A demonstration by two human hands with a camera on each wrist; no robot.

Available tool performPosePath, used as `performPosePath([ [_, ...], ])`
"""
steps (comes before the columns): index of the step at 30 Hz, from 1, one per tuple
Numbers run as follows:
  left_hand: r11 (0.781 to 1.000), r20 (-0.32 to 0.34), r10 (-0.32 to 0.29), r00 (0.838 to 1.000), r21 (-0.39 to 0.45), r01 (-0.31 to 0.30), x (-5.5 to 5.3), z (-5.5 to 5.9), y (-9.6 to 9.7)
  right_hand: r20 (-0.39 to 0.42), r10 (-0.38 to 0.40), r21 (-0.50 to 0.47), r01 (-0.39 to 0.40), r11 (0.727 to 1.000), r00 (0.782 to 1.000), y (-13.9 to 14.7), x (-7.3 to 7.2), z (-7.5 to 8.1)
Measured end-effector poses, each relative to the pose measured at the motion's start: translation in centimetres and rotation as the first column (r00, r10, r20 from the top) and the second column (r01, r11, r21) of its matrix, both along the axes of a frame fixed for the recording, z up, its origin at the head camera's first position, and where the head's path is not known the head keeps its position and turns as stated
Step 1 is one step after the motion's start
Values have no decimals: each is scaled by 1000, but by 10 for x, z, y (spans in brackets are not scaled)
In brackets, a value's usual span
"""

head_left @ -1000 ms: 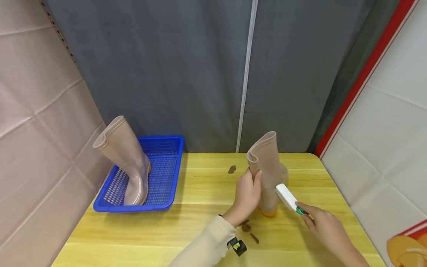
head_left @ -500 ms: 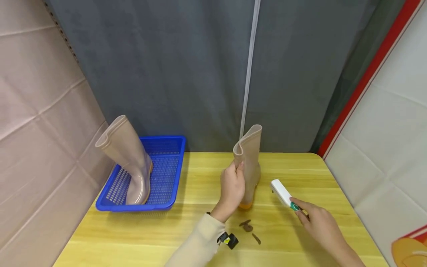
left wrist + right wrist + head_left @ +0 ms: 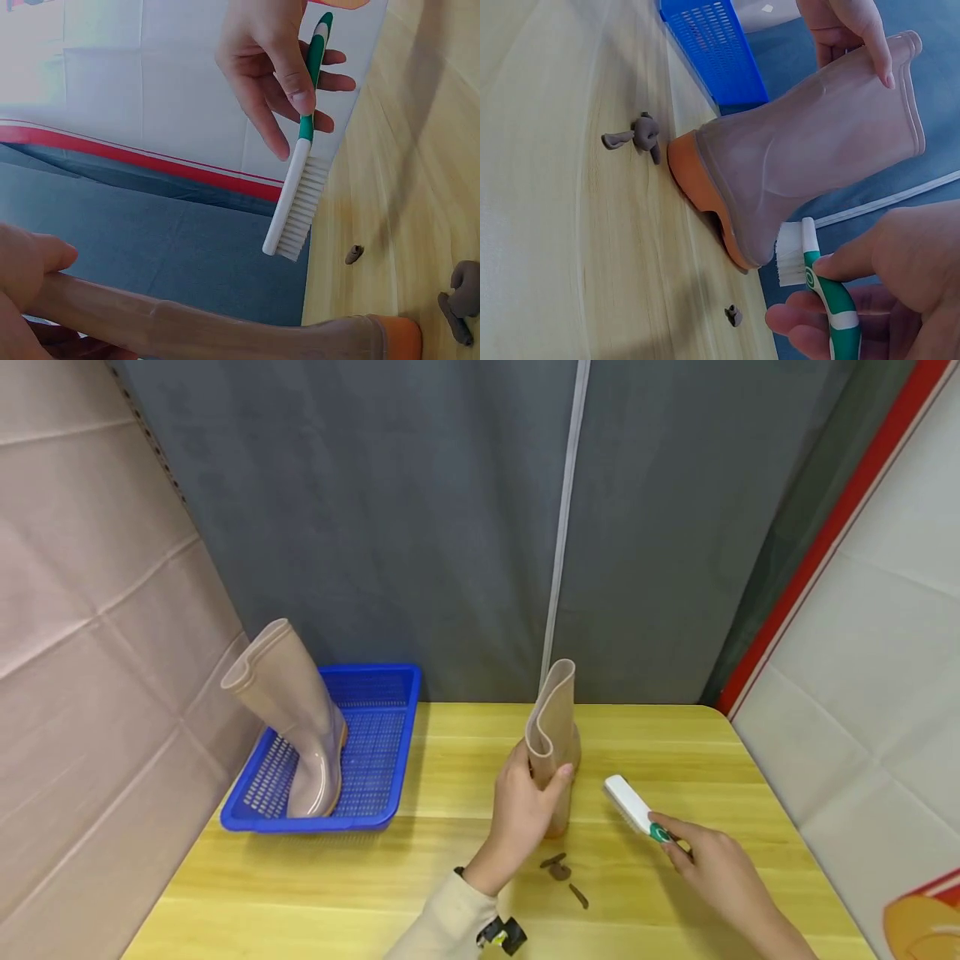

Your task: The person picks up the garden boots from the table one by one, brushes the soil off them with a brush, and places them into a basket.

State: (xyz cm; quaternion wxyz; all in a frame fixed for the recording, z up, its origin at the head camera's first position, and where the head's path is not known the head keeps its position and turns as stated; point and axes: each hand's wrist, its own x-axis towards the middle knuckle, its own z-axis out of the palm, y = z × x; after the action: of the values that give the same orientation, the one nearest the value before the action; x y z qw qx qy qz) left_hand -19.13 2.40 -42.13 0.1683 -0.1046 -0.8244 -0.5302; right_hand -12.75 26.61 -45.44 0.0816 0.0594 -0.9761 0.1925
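My left hand [image 3: 521,810] grips a beige rubber rain boot [image 3: 802,142] by its upper shaft, thumb on one side. The boot stands nearly upright, its orange sole [image 3: 690,169] right at the wooden tabletop, and its opening is squeezed narrow. To its right, my right hand [image 3: 720,864] holds a scrubbing brush [image 3: 628,802] by the green and white handle [image 3: 832,300]. White bristles [image 3: 304,206] show below the brush's white head, which is apart from the boot in the head view. Brown, mud-like lumps [image 3: 559,870] lie on the table in front of the boot.
At left, a blue plastic basket [image 3: 411,735] holds a second beige boot [image 3: 288,710], leaning with its shaft over the side. Another brown lump [image 3: 733,316] lies on the wooden table [image 3: 465,893]. A grey curtain [image 3: 375,527] hangs behind, with a white panel [image 3: 870,652] at right.
My left hand has carried the boot leftward, away from the brush, and turned it, so its opening now faces me more. The brush has stayed at the right, shifting only slightly.
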Motion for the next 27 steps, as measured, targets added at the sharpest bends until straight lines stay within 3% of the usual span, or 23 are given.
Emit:
performPosePath([
  [6,999,83,-53,995,1,53,-1,5,-5,-2,1,2,-1,1000,1000,0,-1,-1],
  [12,979,181,-174,968,-74,190,-10,27,-22,20,-2,-6,2,1000,1000,1,0,-1],
  [17,949,182,-268,946,-117,292,-19,43,-32,42,-2,-8,2,1000,999,2,-2,0],
  [22,955,162,-258,953,-106,276,-21,47,-31,46,2,-10,-2,1000,999,2,-2,0],
  [27,976,126,-204,971,-46,211,-16,30,-22,53,-8,-25,9,1000,999,2,-1,-1],
])
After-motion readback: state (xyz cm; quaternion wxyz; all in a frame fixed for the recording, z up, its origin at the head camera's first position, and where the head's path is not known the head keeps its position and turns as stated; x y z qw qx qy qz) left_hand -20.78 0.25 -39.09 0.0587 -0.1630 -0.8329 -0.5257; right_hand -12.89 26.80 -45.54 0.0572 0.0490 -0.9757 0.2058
